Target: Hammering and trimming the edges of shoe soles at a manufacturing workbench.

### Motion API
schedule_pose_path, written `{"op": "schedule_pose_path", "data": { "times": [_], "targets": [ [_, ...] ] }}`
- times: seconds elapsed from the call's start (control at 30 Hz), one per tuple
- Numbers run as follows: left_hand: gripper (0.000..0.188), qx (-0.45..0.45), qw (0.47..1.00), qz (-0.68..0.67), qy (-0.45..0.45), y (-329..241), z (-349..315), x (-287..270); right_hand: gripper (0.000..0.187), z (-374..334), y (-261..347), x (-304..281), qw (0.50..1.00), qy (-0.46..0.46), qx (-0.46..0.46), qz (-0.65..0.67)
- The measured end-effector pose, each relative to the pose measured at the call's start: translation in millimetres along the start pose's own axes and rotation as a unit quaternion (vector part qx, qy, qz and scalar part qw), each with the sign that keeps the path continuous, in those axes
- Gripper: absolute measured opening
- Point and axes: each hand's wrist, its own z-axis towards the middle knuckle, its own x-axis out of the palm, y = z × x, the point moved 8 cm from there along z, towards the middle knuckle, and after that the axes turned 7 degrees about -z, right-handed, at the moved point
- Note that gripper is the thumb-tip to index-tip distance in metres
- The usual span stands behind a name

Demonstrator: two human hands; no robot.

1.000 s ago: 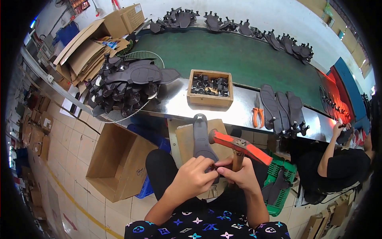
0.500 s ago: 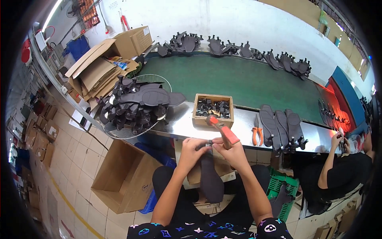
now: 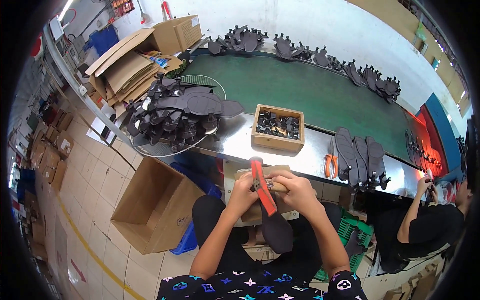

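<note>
A dark grey shoe sole (image 3: 276,231) lies lengthwise in front of me, its broad end over my lap. At its far, narrow end, my left hand (image 3: 242,193) is closed on it; the fingertips are partly hidden behind the hammer. My right hand (image 3: 299,193) grips the wooden handle of a hammer (image 3: 263,189), whose red head hangs over the far end of the sole. Beneath the hands stands a block or stool with a brown top (image 3: 250,216). Beyond them sits a wooden box (image 3: 278,143) holding many small black pieces.
A wire basket (image 3: 165,154) heaped with black soles stands left on the bench. Orange-handled pliers (image 3: 331,164) and several soles (image 3: 361,162) lie right. Behind runs a green conveyor belt (image 3: 295,87). A cardboard box (image 3: 155,205) and green crate (image 3: 347,232) flank me; a co-worker (image 3: 430,220) sits right.
The hammer has turned in my right hand, its head swinging left and lower, over the sole's far end. The view has shifted slightly, moving the bench toward the right.
</note>
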Motion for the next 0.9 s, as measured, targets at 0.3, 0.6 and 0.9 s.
{"op": "schedule_pose_path", "data": {
  "times": [0.3,0.6,0.9],
  "targets": [
    [0.027,-0.041,0.999,-0.033,0.014,3,1,1,0.028,-38,9,-28,0.968,-0.044,0.198,0.147],
    [0.027,-0.084,0.994,-0.067,0.016,5,1,3,0.056,-60,51,-44,0.997,-0.059,0.049,0.023],
    [0.116,-0.036,0.981,0.173,0.081,13,-15,2,0.046,-56,58,-54,0.996,-0.085,0.003,-0.026]
  ]
}}
